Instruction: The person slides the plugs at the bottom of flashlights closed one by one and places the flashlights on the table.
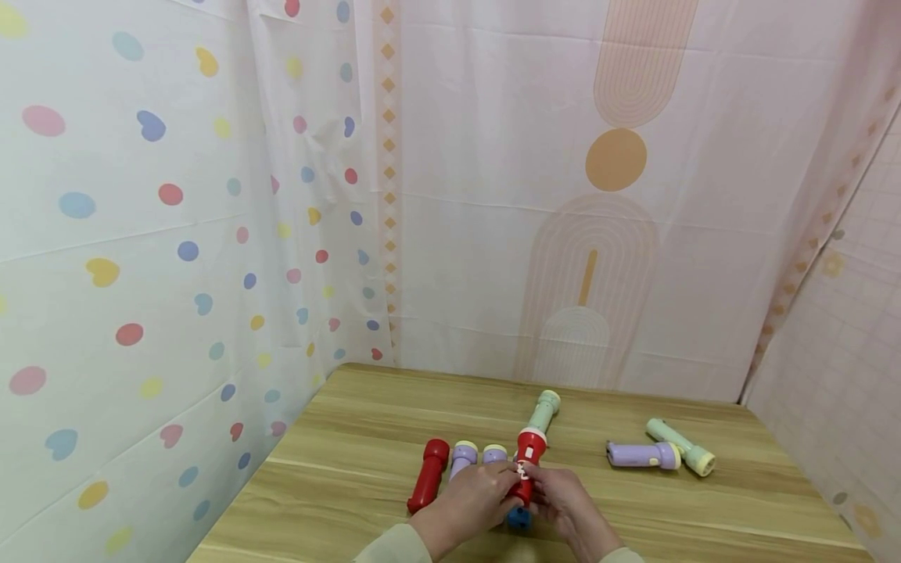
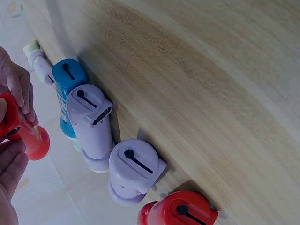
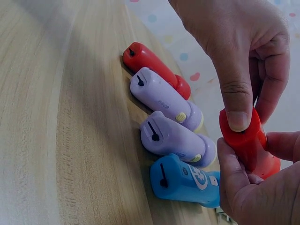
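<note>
Above the table [image 1: 331,446], left fingers [image 3: 273,89] and right fingers [image 3: 232,171] bent round a red flashlight [image 1: 531,446].

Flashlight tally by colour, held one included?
Red flashlights: 2
Purple flashlights: 3
Blue flashlight: 1
Green flashlights: 2
Total: 8

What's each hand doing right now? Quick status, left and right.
Left hand: closed, holding the red flashlight, thumb on its tail end.
Right hand: closed, holding the same flashlight by its body.
</note>
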Demonstrator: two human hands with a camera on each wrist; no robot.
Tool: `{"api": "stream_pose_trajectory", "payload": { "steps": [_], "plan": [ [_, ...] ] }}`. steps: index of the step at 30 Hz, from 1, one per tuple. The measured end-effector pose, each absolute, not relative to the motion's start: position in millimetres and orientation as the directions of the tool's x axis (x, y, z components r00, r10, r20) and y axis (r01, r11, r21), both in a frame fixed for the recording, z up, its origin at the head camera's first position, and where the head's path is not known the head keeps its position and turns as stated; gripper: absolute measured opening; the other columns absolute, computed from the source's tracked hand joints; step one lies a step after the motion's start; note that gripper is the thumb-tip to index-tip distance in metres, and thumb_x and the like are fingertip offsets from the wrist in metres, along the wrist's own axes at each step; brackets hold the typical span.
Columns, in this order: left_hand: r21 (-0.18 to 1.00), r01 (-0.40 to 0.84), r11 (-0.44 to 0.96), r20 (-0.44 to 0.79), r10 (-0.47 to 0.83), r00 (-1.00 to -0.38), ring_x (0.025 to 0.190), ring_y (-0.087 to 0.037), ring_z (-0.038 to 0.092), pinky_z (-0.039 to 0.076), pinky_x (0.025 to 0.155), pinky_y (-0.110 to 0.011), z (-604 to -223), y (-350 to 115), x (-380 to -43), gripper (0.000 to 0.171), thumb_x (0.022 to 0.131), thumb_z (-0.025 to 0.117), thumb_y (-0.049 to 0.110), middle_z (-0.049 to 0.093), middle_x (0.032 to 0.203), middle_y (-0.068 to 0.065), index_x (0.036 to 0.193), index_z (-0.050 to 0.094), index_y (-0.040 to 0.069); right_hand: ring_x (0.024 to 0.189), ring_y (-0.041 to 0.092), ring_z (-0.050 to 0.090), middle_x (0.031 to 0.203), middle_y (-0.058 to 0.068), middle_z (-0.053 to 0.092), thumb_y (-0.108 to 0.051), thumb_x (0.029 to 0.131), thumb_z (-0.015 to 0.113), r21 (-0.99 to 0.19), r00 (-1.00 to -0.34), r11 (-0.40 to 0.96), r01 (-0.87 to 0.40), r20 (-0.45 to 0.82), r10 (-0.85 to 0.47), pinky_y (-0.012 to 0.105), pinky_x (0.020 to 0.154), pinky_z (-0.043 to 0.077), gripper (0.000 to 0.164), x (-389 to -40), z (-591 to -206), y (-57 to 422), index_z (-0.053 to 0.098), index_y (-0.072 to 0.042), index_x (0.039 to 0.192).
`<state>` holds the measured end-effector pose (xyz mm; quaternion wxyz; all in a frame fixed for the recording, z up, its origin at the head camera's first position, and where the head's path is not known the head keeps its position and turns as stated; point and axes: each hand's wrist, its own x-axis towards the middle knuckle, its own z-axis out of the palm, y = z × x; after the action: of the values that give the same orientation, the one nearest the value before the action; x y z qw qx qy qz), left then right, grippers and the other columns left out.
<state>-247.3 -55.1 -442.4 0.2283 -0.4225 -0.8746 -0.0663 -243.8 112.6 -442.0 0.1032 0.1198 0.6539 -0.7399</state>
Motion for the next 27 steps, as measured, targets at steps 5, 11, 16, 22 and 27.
{"api": "stream_pose_trajectory", "payload": {
  "steps": [5, 11, 16, 22, 27],
  "plan": [
    [-0.089, 0.769, 0.633, 0.458, 0.711, -0.533, 0.085, 0.001, 0.062, 0.049, 0.077, -0.01, -442.8, -55.1, -248.0, 0.03, 0.086, 0.079, 0.031, 0.068, 0.102, 0.007, 0.108, 0.071, 0.014, 0.062, 0.01, 0.063, 0.072, 0.003, 0.068, -0.016, 0.101, 0.056, -0.934, -0.942, -0.126, 0.333, -0.335, -0.004, 0.021, 0.06, 0.054, 0.034, -243.6, -441.1, 112.9, 0.059, 0.015, 0.114],
    [-0.1, 0.77, 0.63, 0.451, 0.719, -0.529, 0.085, 0.002, 0.061, 0.048, 0.076, -0.009, -443.5, -55.3, -247.4, 0.031, 0.086, 0.078, 0.032, 0.068, 0.102, 0.007, 0.109, 0.07, 0.013, 0.063, 0.011, 0.063, 0.073, 0.003, 0.068, -0.015, 0.101, 0.056, -0.933, -0.941, -0.123, 0.337, -0.339, -0.006, 0.021, 0.06, 0.053, 0.034, -243.0, -441.3, 113.8, 0.059, 0.015, 0.114],
    [-0.1, 0.77, 0.631, 0.449, 0.719, -0.53, 0.084, 0.002, 0.061, 0.049, 0.076, -0.01, -443.2, -54.9, -247.0, 0.031, 0.087, 0.078, 0.032, 0.068, 0.102, 0.007, 0.11, 0.07, 0.013, 0.063, 0.011, 0.063, 0.072, 0.003, 0.068, -0.016, 0.101, 0.056, -0.931, -0.939, -0.129, 0.341, -0.344, -0.002, 0.021, 0.06, 0.053, 0.033, -243.9, -442.6, 114.4, 0.06, 0.014, 0.114],
    [-0.098, 0.766, 0.636, 0.445, 0.716, -0.538, 0.083, 0.002, 0.061, 0.049, 0.074, -0.01, -442.7, -54.7, -246.3, 0.031, 0.087, 0.077, 0.033, 0.067, 0.102, 0.007, 0.11, 0.07, 0.013, 0.061, 0.01, 0.063, 0.07, 0.002, 0.067, -0.015, 0.1, 0.056, -0.932, -0.941, -0.138, 0.335, -0.338, -0.007, 0.02, 0.059, 0.053, 0.031, -243.4, -443.2, 114.5, 0.062, 0.013, 0.11],
    [-0.099, 0.764, 0.638, 0.44, 0.717, -0.541, 0.083, 0.002, 0.061, 0.049, 0.075, -0.01, -442.9, -54.8, -246.0, 0.031, 0.088, 0.077, 0.033, 0.067, 0.103, 0.007, 0.11, 0.07, 0.013, 0.062, 0.01, 0.063, 0.071, 0.002, 0.067, -0.015, 0.1, 0.056, -0.933, -0.944, -0.145, 0.329, -0.331, -0.011, 0.02, 0.059, 0.054, 0.03, -243.5, -443.7, 114.8, 0.062, 0.014, 0.11]
  ]
}}
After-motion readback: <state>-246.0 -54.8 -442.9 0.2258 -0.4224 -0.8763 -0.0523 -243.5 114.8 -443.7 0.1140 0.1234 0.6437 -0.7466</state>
